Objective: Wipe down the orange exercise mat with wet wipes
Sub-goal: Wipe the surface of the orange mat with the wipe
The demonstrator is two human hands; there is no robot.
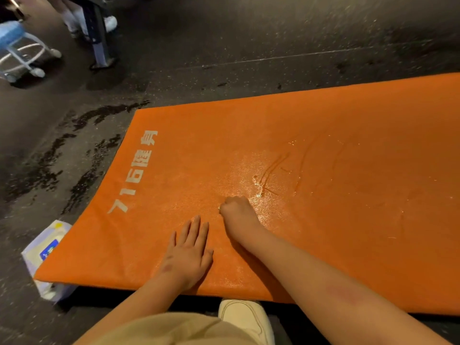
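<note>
Wipe (219,207) in right hand (237,215), on mat (323,135)

Dim overall; glare on wet mat (273,175); edges blurred, distorted.

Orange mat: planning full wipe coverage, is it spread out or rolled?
Spread out: the orange mat lies flat on the floor, its end and edges uncurled.
</note>
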